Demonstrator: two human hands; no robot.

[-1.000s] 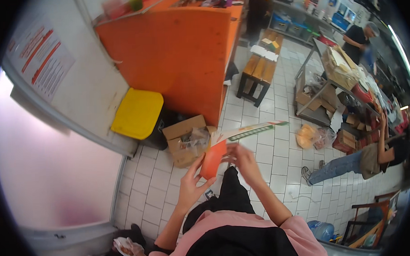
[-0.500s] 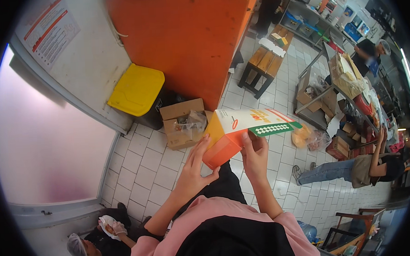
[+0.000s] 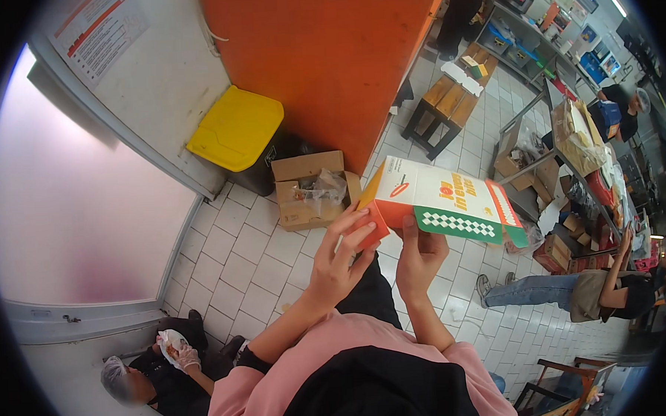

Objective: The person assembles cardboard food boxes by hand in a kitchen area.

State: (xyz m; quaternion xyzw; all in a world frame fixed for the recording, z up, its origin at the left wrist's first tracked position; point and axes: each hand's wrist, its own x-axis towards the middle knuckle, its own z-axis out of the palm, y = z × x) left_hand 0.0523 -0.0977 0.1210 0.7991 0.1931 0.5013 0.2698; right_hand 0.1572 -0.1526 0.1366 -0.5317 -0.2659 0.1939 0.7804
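I hold a folded paper carton (image 3: 440, 199), white with orange ends and a green checkered strip, out in front of me at chest height. My left hand (image 3: 335, 264) pinches its orange left end with fingers spread along the edge. From below, my right hand (image 3: 418, 260) grips the carton's underside near its middle. The carton lies roughly level, its long side running to the right.
Below on the white tile floor are an open cardboard box (image 3: 310, 190) with plastic in it, a bin with a yellow lid (image 3: 234, 129), and an orange partition (image 3: 326, 52). One person sits at lower left (image 3: 158, 375); another bends at right (image 3: 574, 294). Wooden benches (image 3: 444, 106) and shelving stand beyond.
The carton has turned from nearly edge-on and flat to a broad box face toward me, and has opened out. Both hands stayed on it while the view tilted down.
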